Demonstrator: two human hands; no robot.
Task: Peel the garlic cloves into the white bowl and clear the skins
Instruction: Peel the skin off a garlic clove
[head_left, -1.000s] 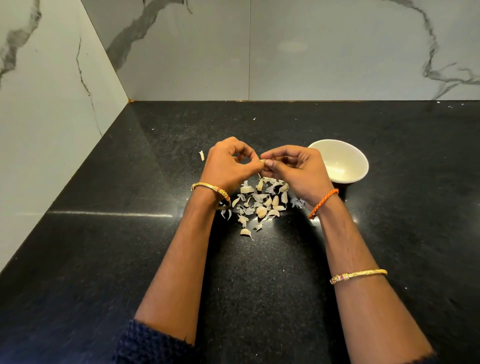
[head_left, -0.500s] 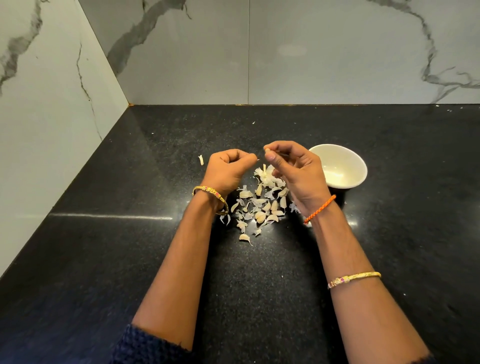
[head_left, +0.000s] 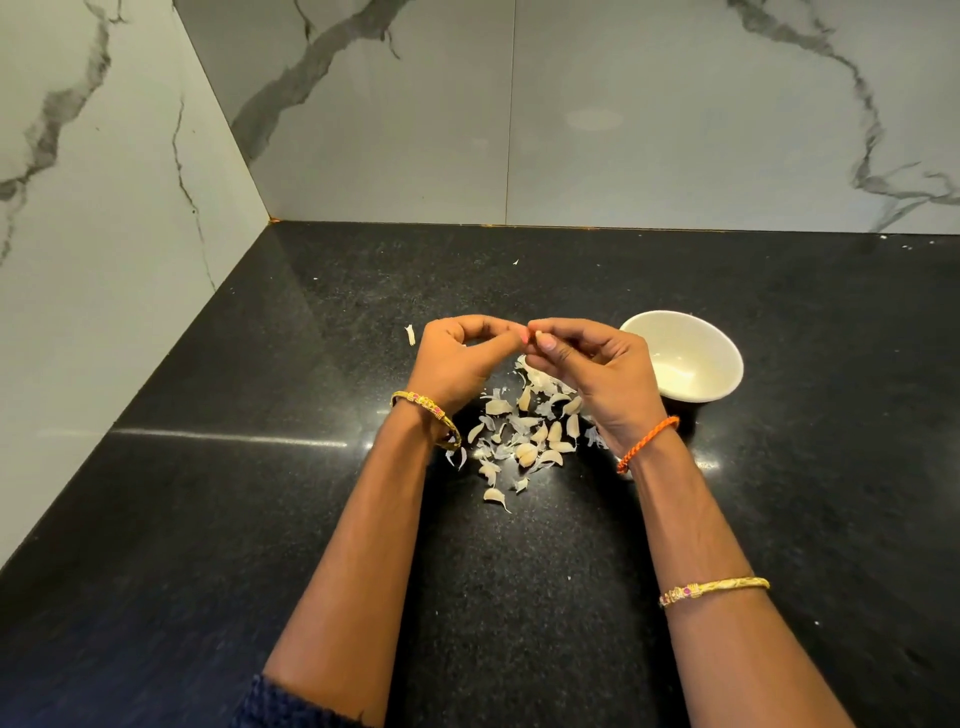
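My left hand (head_left: 460, 364) and my right hand (head_left: 602, 374) meet above the black counter, fingertips together. Between them they pinch a small garlic clove (head_left: 535, 335), mostly hidden by the fingers. Below the hands lies a heap of garlic cloves and papery skins (head_left: 524, 436). The white bowl (head_left: 691, 358) stands just right of my right hand, with something pale at its bottom.
One stray skin piece (head_left: 410, 335) lies left of my left hand. Marble walls close the counter (head_left: 260, 519) at the back and the left. Small white flecks dot the far counter.
The hands were apart half a second ago and have come back together on the clove. The view has tilted slightly, so the hands sit higher over the heap.
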